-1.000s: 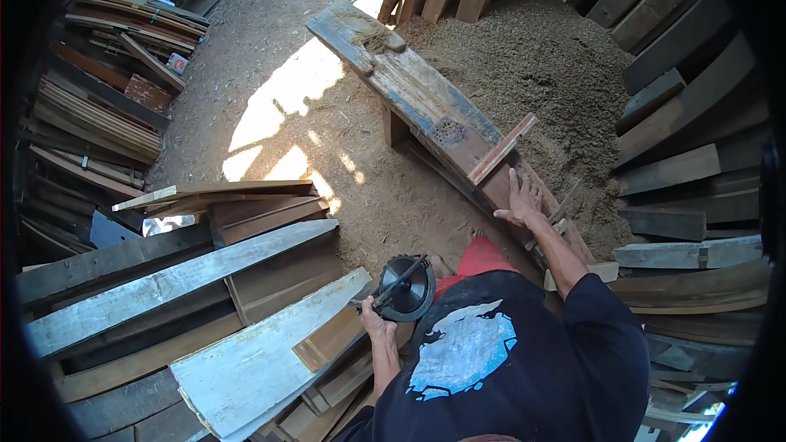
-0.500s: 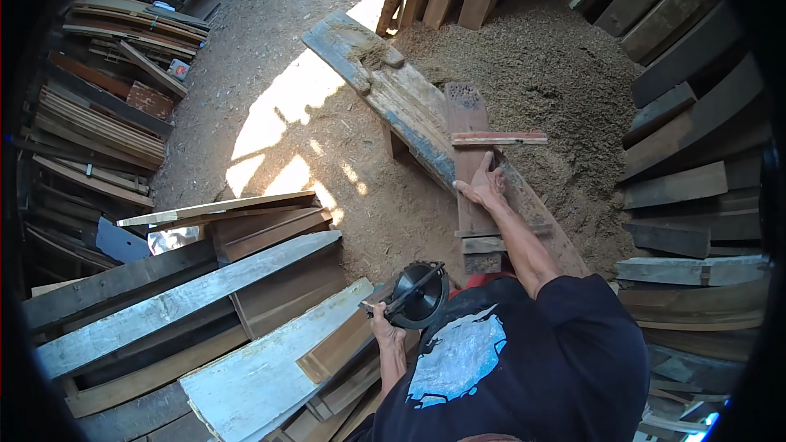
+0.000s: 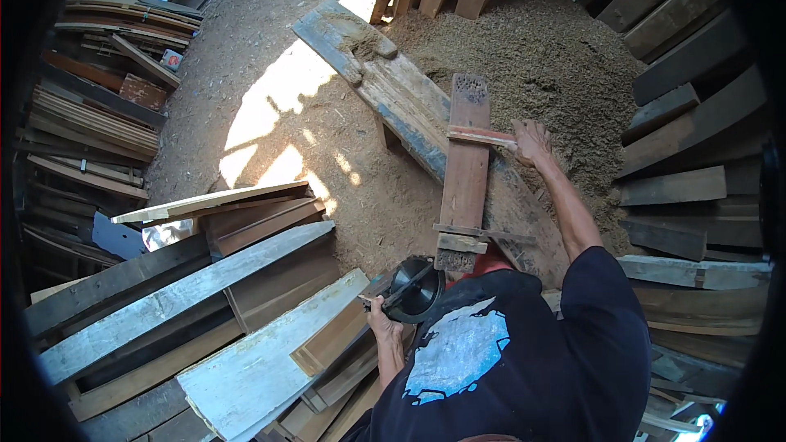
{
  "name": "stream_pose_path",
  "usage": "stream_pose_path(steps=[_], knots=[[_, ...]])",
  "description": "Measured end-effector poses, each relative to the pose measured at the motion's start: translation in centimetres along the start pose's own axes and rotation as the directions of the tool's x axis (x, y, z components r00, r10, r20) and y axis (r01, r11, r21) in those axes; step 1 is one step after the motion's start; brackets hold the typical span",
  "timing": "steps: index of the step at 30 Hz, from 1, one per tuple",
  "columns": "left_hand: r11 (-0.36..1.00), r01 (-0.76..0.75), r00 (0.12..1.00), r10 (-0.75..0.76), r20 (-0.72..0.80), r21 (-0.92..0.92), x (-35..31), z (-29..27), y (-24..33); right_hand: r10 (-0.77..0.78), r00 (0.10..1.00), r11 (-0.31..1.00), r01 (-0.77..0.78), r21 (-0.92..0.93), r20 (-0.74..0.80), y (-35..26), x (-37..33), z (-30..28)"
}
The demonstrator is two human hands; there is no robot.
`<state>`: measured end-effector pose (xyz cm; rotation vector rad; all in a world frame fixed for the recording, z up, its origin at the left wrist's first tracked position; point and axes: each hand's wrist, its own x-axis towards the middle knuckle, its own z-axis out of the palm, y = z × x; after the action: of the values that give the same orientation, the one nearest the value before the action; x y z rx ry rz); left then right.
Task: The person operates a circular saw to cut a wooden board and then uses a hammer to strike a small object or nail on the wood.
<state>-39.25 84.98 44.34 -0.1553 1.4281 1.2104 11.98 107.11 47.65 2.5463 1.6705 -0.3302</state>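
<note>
My left hand (image 3: pixel 383 321) is low, near my body, its fingers clamped on the edge of a round black disc-shaped tool (image 3: pixel 412 287) with a bar across its face. My right hand (image 3: pixel 532 143) is farther out with the palm down, its fingers drawn together and closed over the right end of a short reddish batten (image 3: pixel 476 134); the thumb I cannot make out.

The batten lies crosswise on a reddish-brown board (image 3: pixel 467 176), whose far end is pitted and dark. That board rests over a long weathered plank bench (image 3: pixel 401 102) — the two meet at an angle, the bench slanting from upper left to lower right. Near the board's closer end sit a thin wooden strip (image 3: pixel 508 236) and, just beside it, a short pale block (image 3: pixel 461 243). A bit of red cloth (image 3: pixel 493 259) shows next to that end, above my dark shirt (image 3: pixel 573 352).

Beyond the bench spreads a heap of sawdust (image 3: pixel 524 57). To my left is a white-painted board (image 3: pixel 262 368) among stacked timber; more planks (image 3: pixel 671 188) line the right side, and sunlight falls on the dirt floor (image 3: pixel 360 221).
</note>
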Motion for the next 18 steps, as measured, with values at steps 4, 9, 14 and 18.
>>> stream_pose_path(steps=[4,9,14,18], knots=[[1.0,-0.008,1.0,0.008,-0.022,-0.013,-0.4,-0.1,0.1,-0.143,0.988,0.989,0.141,0.039,0.05,0.2,0.4,2.4],[0.998,-0.05,0.998,0.049,-0.039,-0.038,-0.6,-0.6,0.3,-0.039,0.984,0.997,0.027,0.072,0.176,0.3,-0.9,2.8],[0.995,0.003,0.999,-0.007,-0.045,-0.099,-0.1,-0.8,0.5,0.091,0.948,0.969,-0.155,0.192,0.305,1.6,-6.1,3.6],[0.997,0.025,1.0,-0.026,-0.011,-0.067,0.3,-1.1,0.6,0.18,0.928,0.96,-0.237,0.146,0.325,0.6,-10.8,5.4]])
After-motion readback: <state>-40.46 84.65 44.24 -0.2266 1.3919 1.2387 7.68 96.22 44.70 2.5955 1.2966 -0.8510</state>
